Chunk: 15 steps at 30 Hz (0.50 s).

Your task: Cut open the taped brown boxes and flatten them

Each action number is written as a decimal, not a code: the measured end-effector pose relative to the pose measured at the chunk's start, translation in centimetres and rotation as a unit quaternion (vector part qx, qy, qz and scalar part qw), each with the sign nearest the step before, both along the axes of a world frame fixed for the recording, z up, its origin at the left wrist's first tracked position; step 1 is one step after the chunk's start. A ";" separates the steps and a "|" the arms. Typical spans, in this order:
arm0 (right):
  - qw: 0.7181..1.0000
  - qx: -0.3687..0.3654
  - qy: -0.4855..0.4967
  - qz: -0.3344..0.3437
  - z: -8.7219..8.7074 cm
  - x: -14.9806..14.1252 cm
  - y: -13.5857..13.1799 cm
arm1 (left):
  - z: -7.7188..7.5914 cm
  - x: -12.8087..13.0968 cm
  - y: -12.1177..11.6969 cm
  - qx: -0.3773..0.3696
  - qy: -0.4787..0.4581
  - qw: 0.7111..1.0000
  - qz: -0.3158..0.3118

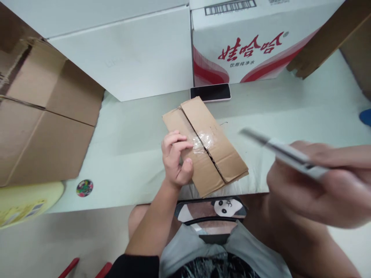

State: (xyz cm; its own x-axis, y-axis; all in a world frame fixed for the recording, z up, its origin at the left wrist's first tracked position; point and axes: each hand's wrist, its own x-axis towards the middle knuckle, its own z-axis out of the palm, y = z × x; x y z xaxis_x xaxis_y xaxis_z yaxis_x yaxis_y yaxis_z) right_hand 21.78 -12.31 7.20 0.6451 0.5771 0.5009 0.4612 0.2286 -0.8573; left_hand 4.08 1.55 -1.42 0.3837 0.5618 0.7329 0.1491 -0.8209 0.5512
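Note:
A small flat cardboard box (213,133) lies at a slant on the pale green tabletop. Its two top flaps meet at a long seam, and a patch of clear tape (204,142) crosses the middle. My left hand (176,158) grips the box's left edge, fingers bent over the top near the tape and thumb lower down. To the right, raised above the table and apart from the box, my right hand (321,181) is closed round a box cutter (295,158). Its blade end points left toward the box; hand and cutter are somewhat blurred.
Behind the box lies a phone (210,92) against a white and red carton (246,54), beside a plain white box (139,54). A large brown carton (52,131) stands left, near a round sticker (85,188) and a yellow package (29,202). The table's front edge borders my lap.

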 end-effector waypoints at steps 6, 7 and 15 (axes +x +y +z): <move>0.976 -0.124 -0.152 -0.097 -4.8 4.0 3.2 | 0.6 -2.3 2.9 -0.054 -0.007 0.998 -0.014; 0.956 -0.196 -0.197 -0.096 -5.7 4.7 3.5 | 0.7 -2.8 3.4 -0.077 -0.016 0.997 -0.010; 0.854 -0.477 -0.208 -0.024 -7.8 6.2 4.2 | 1.7 -5.9 5.7 -0.273 -0.037 0.951 0.138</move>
